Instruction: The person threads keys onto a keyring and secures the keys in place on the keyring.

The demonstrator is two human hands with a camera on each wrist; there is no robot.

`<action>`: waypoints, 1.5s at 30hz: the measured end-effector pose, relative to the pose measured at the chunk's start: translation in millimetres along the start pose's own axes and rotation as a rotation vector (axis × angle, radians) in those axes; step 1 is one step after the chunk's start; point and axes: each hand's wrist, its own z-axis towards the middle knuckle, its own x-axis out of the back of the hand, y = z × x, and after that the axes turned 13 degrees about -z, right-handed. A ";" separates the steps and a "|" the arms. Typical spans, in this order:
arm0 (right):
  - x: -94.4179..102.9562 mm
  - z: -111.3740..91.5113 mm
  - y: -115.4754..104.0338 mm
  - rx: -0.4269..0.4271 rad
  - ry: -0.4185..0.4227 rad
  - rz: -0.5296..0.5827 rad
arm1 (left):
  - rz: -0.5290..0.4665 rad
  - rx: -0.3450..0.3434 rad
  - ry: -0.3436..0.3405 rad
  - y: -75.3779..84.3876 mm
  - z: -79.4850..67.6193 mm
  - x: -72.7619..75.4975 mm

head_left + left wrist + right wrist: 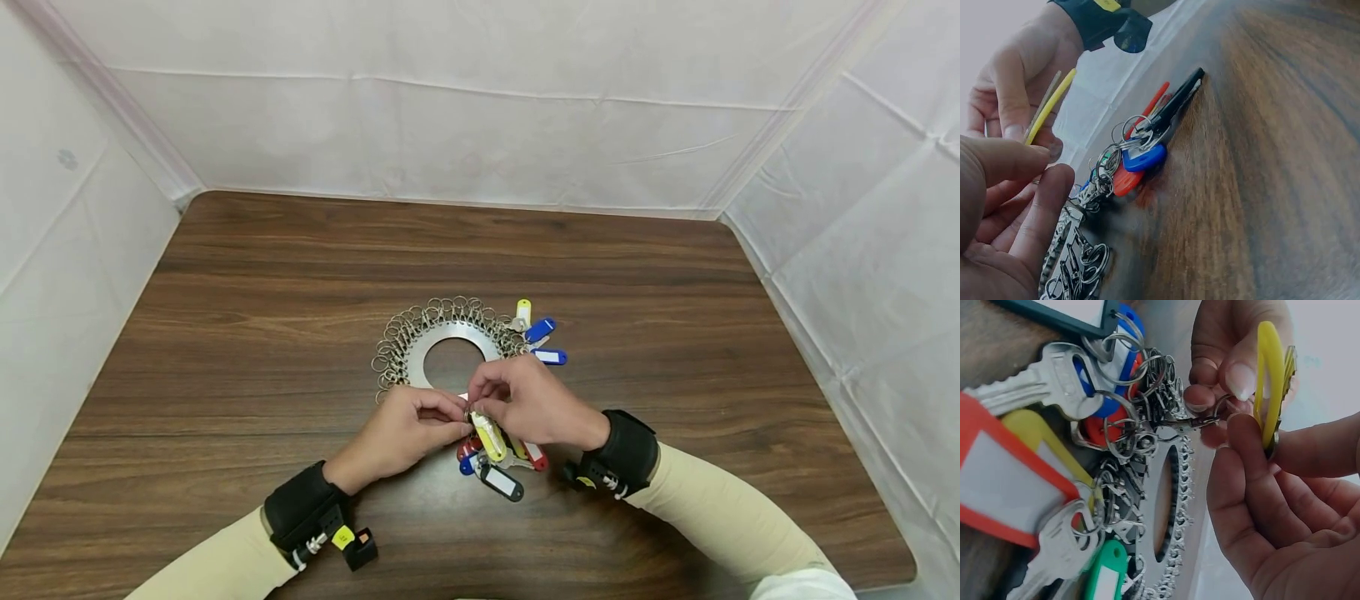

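A flat silver ring plate [418, 354], its rim lined with small metal snap clips and split rings [390, 350], lies on the table. At its near right side, both hands meet over a bunch of keys and coloured tags. My right hand [536, 400] pinches a yellow key tag [1269, 381] with a key [1289, 375] lying against it. With thumb and fingers my left hand [412, 429] pinches a metal snap clip [1200, 422] at its small ring [1222, 405]; the fingers partly hide the join between ring and tag.
Below the hands hang a black tag [501, 482], a red tag [536, 456], a blue tag [1124, 375] and a green tag [1107, 575]. Farther right on the plate are more blue tags [550, 357] and a yellow one [523, 312]. White sheets [480, 133] surround the wooden table [262, 333].
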 end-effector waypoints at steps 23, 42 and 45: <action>4.6 -0.6 -3.6 0.058 -0.001 -0.016 | 0.377 -0.316 -0.018 -4.1 2.2 -1.2; 2.8 0.0 -0.2 0.103 0.008 -0.005 | 0.568 -0.383 -0.027 -0.4 3.7 0.5; 3.1 0.2 0.3 0.104 0.007 -0.002 | 0.578 -0.392 -0.026 -1.2 4.0 1.0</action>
